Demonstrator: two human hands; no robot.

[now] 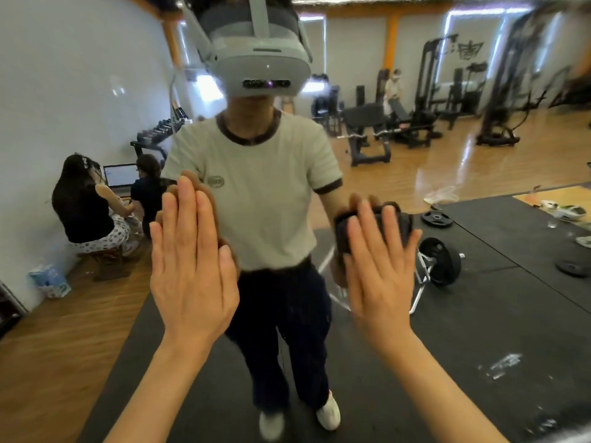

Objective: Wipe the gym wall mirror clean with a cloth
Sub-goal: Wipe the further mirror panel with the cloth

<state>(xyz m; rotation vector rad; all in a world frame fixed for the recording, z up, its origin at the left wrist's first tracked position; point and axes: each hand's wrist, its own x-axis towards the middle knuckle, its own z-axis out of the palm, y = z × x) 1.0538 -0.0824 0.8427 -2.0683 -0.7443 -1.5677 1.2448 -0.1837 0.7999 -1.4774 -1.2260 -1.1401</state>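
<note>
Now, mirror [479, 314]: fills the view, white smears low right.
Left hand [192, 266]: flat on mirror, fingers straight.
Right hand [380, 270]: presses dark cloth [348, 231] against mirror, fingers straight.

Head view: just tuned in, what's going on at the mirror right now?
A person stands facing the gym wall mirror. The right hand presses a dark cloth flat against the glass with straight fingers. The left hand lies open and flat on the glass, holding nothing. White smears show low on the mirror to the right, so wiping isn't finished.
</note>
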